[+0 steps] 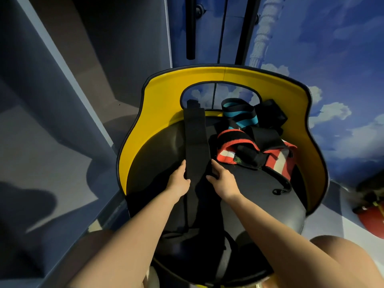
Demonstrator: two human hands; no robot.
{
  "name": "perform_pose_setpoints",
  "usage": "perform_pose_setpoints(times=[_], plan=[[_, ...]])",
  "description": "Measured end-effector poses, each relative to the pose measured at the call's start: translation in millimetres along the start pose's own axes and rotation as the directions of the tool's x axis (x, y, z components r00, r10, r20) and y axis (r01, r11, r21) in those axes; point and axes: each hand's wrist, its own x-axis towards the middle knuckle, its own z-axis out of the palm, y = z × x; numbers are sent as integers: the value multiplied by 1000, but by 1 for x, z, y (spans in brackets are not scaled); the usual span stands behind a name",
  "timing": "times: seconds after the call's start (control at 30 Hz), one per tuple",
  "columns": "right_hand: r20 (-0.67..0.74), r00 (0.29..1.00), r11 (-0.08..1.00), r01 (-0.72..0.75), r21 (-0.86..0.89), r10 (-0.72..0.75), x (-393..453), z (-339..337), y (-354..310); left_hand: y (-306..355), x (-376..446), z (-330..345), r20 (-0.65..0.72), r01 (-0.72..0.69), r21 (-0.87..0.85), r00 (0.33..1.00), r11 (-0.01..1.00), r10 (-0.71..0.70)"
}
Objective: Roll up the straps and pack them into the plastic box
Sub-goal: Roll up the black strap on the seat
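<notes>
A round black seat (259, 194) with a high yellow backrest (162, 113) fills the frame against a wall painted with sky and clouds (332, 48), serving as a worktop. A long black strap (196, 142) lies flat on the seat, running from the backrest's cut-out at 12 o'clock down toward the person at 6 o'clock. At about 2 o'clock from the hands waits a loose heap: a red-and-white striped strap (278, 161), with a teal-and-black band (236, 115) behind it. The left hand (179, 181) pinches the black strap's left edge and the right hand (221, 179) grips its right edge, fingers curled over the fabric. The strap looks light, soft and limp, likely to sag and unroll unless held by both edges and wound tightly from one end. No plastic box is in view.
</notes>
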Motion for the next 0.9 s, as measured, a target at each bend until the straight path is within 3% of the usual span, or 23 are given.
perform_pose_setpoints(times=[0.17,0.3,0.53,0.9], plan=[[-18,999,999,-29,-37,28,-29,-9,7,-8,-21,-4,55,3,-20,998,1000,-2],[50,998,990,29,-140,-22,-44,-10,12,-16,-38,-2,113,-60,139,993,989,44],[180,977,913,175,-367,-115,-69,-12,19,-28,-73,-2,217,-237,432,964,870,155],[422,873,792,430,-434,-243,-101,-24,5,-31,-116,-6,313,-449,564,893,693,324]])
